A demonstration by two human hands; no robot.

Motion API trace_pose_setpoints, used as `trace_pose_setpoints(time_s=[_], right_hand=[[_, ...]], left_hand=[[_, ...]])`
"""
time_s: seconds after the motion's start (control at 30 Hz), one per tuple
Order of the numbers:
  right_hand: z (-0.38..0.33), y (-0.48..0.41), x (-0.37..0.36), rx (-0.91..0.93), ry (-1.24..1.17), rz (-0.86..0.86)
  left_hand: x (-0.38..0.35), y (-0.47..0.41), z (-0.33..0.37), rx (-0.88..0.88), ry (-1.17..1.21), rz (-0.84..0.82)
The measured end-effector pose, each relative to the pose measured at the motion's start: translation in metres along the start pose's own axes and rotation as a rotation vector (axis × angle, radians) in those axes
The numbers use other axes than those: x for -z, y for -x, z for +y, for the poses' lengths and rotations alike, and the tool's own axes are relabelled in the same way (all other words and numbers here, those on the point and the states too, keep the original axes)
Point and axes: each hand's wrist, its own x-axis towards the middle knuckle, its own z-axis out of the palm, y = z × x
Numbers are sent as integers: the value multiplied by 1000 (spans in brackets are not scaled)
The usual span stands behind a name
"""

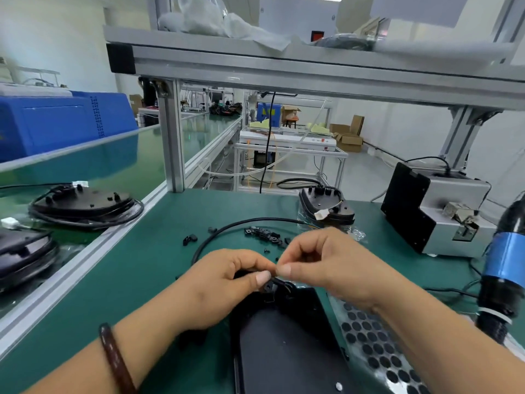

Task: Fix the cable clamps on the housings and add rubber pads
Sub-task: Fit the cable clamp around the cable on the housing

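green counter (pixel 147 265) carries the black housing (pixel 284 345) close before me; fingers (pixel 262 277) of my left hand (pixel 224 285) and right hand (pixel 332 265) pinch a small cable clamp (pixel 268 286) at its far end, rubber pads (pixel 369 336) just right.

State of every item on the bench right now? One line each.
Left hand, pinching the cable clamp.
Right hand, pinching at the same clamp.
Cable clamp, between fingertips at the housing's far end.
Housing, flat on the bench.
Rubber pad sheet, flat, right of housing.
Loose clamps, scattered beyond the hands.
Screwdriver, unheld, upright at right.
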Motion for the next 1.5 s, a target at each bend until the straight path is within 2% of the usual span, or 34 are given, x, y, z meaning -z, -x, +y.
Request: trace_pose_setpoints(time_s=[0.13,0.47,0.83,0.93,1.07,1.17,1.27,1.37,1.43,1.5], right_hand=[[-4,8,-8,-35,-31,-13],[-6,9,-15,-64,-91,31],[-7,4,-18,-164,-47,72],[-6,0,-15,-210,-120,2],[-8,-3,-13,-188,-69,-74],[-8,-4,-11,-180,-51,-89],[-6,-5,-10,-171,-44,-98],[-5,-7,-11,-157,-36,-125],[-6,-6,-11,-147,-27,-152],[-5,-6,-11,-145,-42,-158]], left_hand=[[-3,-2,-2,32,88,25],[-3,-1,-2,33,4,30],[-4,0,2,26,78,26],[-5,0,5,18,85,73],[-6,-2,8,7,74,92],[-4,-2,10,32,102,60],[7,2,11,44,138,-48],[12,6,11,-65,-30,-115],[7,4,11,-156,-263,-20],[2,3,12,-200,-365,101]])
